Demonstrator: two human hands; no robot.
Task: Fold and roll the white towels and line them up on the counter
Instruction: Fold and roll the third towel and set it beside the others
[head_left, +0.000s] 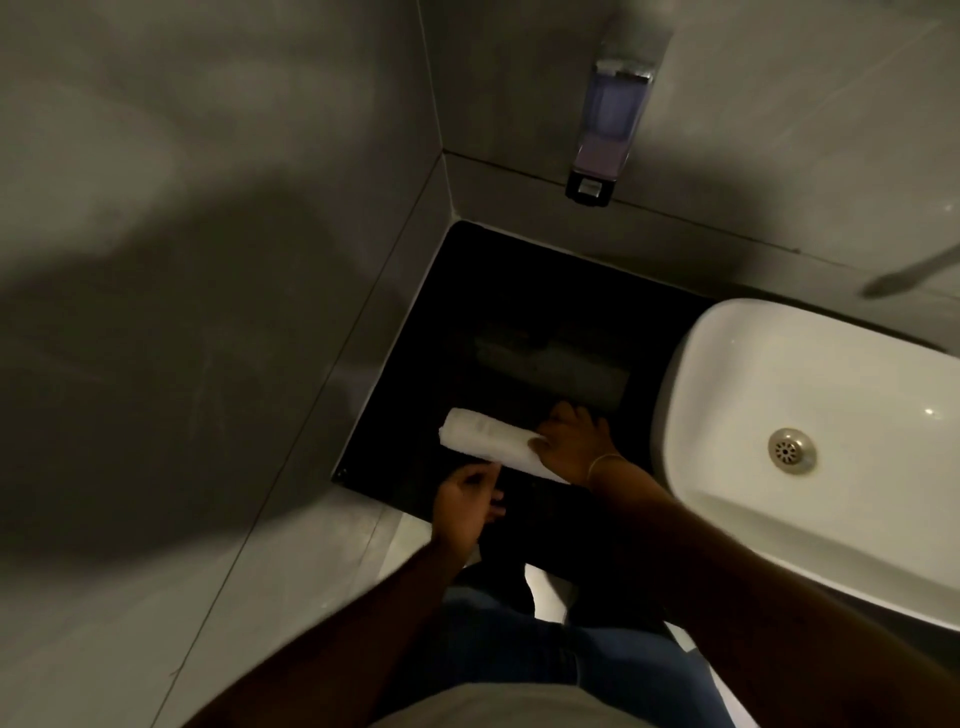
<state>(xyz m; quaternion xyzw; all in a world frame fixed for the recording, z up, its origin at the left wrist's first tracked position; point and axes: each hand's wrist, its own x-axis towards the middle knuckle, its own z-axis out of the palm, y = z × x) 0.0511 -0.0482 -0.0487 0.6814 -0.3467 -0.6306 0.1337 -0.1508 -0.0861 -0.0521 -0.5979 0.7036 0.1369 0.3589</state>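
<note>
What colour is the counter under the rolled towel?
Black, glossy counter; the towel on it is white. Head view shows it.

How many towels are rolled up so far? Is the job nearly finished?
One white rolled towel lies on the black counter, left of the sink. The right hand rests on its end; the left hand hovers beside it, empty. No other towels show, rolled or unrolled, so I cannot tell how many remain.

Dim grey tiled walls (208, 260), white basin (831, 415), soap dispenser (605, 114).
</note>
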